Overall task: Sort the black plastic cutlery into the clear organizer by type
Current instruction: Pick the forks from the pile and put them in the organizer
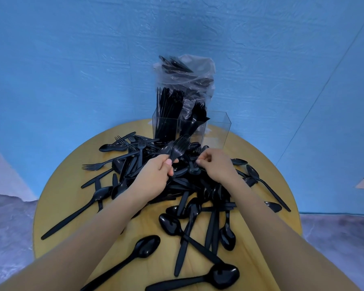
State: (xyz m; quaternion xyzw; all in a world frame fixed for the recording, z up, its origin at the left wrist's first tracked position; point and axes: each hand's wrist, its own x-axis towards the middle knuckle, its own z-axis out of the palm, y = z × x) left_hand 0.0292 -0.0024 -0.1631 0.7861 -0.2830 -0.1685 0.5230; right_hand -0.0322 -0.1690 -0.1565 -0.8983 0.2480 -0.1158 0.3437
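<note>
A heap of black plastic cutlery (189, 185) covers the middle of a round wooden table (57, 198): forks, spoons and knives lie mixed. My left hand (156, 175) grips a small bundle of forks (178, 147), tines pointing up toward the organizer. My right hand (214, 164) is over the heap, its fingertips pinching a black piece (194, 168) in the pile. The clear organizer (216, 131) stands at the table's far edge; its left and middle compartments hold upright cutlery (168, 114), and the right one looks empty.
Behind the organizer sits a clear plastic bag (189, 74) with more black cutlery. Loose spoons (143, 248) and knives lie near the table's front edge. A blue wall rises behind the table; grey floor surrounds it.
</note>
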